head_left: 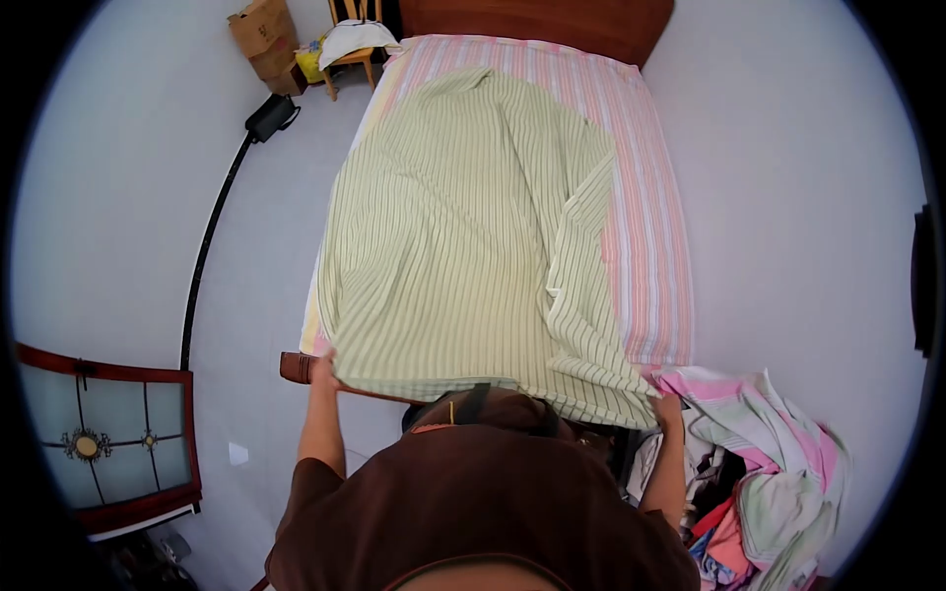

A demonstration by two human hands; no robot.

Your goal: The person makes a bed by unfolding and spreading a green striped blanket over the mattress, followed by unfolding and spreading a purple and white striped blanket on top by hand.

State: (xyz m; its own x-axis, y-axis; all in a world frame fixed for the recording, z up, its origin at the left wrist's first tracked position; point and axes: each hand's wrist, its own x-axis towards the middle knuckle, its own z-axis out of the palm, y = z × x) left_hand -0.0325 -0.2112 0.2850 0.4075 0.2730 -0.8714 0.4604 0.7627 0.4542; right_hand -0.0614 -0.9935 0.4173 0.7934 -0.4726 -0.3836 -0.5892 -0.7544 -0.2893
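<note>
A pale green striped sheet [453, 236] lies spread over the bed, with wrinkles across it and its right side folded over on itself. At the foot of the bed, my left hand [324, 366] is closed on the sheet's near left corner, its fingers partly hidden by the cloth. My right hand [667, 406] grips the near right corner. Between both hands the near edge hangs over the foot of the bed, close to my body. Under the sheet is a pink striped bedsheet [650, 236], showing along the right side and at the head.
A wooden headboard [537, 18] stands at the far end. Piled clothes and cloths [778, 473] lie at the near right. On the left are a chair [353, 59], cardboard boxes [264, 39], a black bag [271, 118] and a glass-paned door [108, 433].
</note>
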